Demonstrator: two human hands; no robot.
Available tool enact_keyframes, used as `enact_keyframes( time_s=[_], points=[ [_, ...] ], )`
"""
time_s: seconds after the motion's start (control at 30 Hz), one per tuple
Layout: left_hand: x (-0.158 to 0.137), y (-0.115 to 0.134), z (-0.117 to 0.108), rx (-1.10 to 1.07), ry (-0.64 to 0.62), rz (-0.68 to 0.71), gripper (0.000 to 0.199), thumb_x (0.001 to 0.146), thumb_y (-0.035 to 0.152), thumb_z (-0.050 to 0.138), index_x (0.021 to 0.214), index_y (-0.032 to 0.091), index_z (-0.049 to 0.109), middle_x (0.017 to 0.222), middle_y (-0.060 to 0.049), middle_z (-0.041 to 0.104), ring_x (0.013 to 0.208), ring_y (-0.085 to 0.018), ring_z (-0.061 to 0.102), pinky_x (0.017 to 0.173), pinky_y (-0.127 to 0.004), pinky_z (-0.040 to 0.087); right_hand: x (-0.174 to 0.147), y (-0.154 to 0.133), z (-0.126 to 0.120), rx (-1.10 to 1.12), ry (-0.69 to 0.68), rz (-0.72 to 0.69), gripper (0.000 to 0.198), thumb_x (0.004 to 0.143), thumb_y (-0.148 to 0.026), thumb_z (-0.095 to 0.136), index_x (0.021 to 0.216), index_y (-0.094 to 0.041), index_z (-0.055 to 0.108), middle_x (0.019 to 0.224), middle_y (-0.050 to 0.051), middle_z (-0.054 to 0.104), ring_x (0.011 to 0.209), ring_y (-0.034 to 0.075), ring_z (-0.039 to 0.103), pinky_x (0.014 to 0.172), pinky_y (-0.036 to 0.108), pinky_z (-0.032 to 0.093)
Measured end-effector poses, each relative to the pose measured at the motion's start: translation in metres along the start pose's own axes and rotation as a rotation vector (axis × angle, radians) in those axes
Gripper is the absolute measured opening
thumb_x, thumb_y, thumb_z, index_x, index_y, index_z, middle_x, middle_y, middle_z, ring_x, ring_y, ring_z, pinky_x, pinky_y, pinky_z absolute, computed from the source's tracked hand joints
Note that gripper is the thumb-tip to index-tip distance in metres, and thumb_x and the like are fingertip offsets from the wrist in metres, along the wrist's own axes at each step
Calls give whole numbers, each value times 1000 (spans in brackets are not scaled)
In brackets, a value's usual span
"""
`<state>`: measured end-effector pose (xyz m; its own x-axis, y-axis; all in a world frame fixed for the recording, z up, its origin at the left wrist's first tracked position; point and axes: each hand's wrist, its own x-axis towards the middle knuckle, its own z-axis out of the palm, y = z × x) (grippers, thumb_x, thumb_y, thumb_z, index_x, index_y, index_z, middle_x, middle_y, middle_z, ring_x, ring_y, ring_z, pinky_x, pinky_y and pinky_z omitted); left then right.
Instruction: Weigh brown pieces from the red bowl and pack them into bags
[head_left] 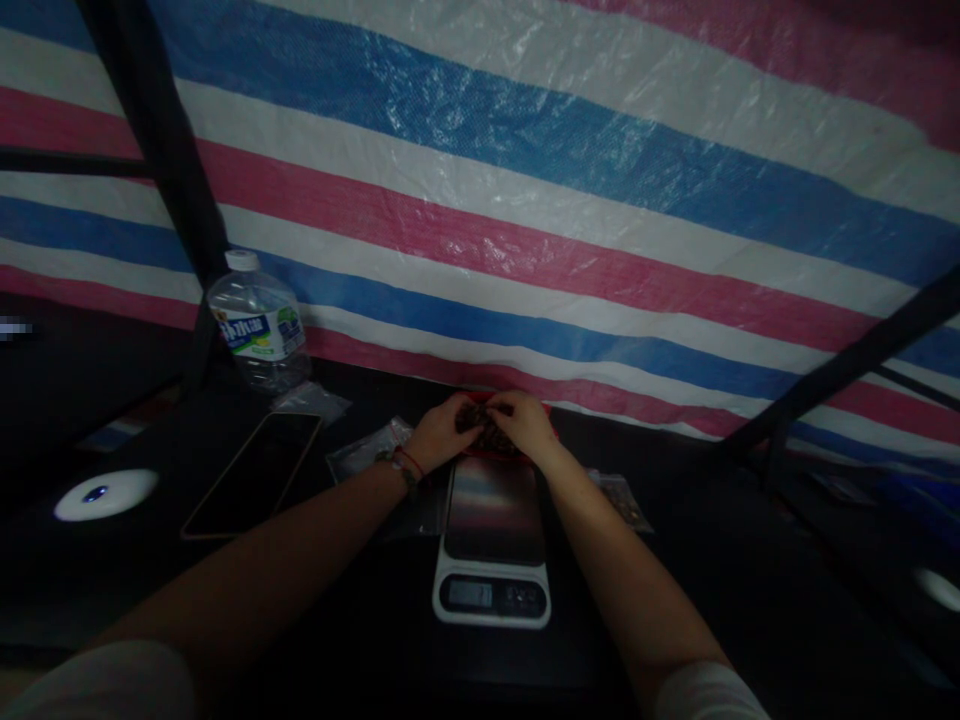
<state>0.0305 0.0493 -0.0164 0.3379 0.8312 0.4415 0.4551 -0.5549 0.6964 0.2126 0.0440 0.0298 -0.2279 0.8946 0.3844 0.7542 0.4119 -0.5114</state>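
Observation:
Both hands are at a red tray [550,410] that holds a pile of small dark brown pieces [491,436], perhaps beans; their kind is too dim to make out. My left hand [442,432] reaches in from the left, thumb and fingers curled onto the pieces. From the right, my right hand [527,424] bends over the same pile with thumb and fingers drawn together. A digital kitchen scale [495,515] lies just in front of the tray, its metal plate bare and its small display lit. Fingertips of both hands are partly hidden among the pieces.
Clear plastic bags [367,450] lie left of the tray, and a bag with small contents [622,498] lies right. A phone [256,475], a large plastic bottle [259,325] and a white oval object [106,495] stand further left. A striped plastic sheet [480,240] hangs behind, between dark frame poles [154,130].

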Motion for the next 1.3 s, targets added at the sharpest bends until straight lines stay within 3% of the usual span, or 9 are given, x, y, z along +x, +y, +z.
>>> enact_keyframes(
  time_s=[0.27, 0.47, 0.73, 1.0, 1.17, 1.3],
  points=[
    [0, -3, 1, -45, 9, 7, 51, 78, 27, 68, 125, 20, 50, 113, -7, 70, 103, -21, 69, 93, -36, 54, 0, 0, 0, 30, 23, 37, 23, 80, -12, 63, 100, -19, 73, 95, 5, 74, 87, 19, 68, 83, 31, 51],
    [0, -1, 0, -22, -26, 8, 38, 80, 28, 66, 116, 19, 57, 108, -6, 70, 100, -21, 69, 90, -34, 55, 0, -1, -4, -36, 5, 14, 15, 81, -15, 65, 90, -20, 75, 93, 5, 74, 87, 19, 66, 85, 31, 49],
    [0, -2, 0, -60, 15, 5, 49, 78, 26, 67, 124, 19, 52, 113, -7, 70, 102, -21, 69, 92, -35, 55, -2, -7, -6, -108, -5, -102, 11, 85, -21, 64, 85, -19, 75, 88, 6, 71, 84, 18, 63, 80, 29, 46],
    [0, 1, -2, -37, 26, 6, 49, 78, 26, 67, 125, 19, 52, 113, -7, 70, 103, -22, 68, 93, -37, 54, -3, -9, -7, -88, -14, -119, 15, 86, -18, 59, 88, -18, 74, 91, 6, 72, 86, 18, 63, 81, 29, 45],
    [2, 3, -9, -44, 5, 68, 49, 77, 22, 65, 124, 19, 53, 115, -6, 68, 106, -21, 67, 96, -36, 53, -1, -5, -14, -118, 1, -3, 20, 88, -19, 52, 89, -16, 72, 89, 7, 72, 84, 19, 63, 76, 29, 45],
    [8, 19, -24, -17, -89, 168, 52, 73, 19, 66, 124, 18, 55, 117, -8, 67, 106, -21, 65, 96, -35, 52, -1, 3, -18, -184, -152, 42, 23, 87, -14, 49, 89, -15, 72, 89, 9, 73, 81, 19, 65, 73, 28, 44]
  ],
)
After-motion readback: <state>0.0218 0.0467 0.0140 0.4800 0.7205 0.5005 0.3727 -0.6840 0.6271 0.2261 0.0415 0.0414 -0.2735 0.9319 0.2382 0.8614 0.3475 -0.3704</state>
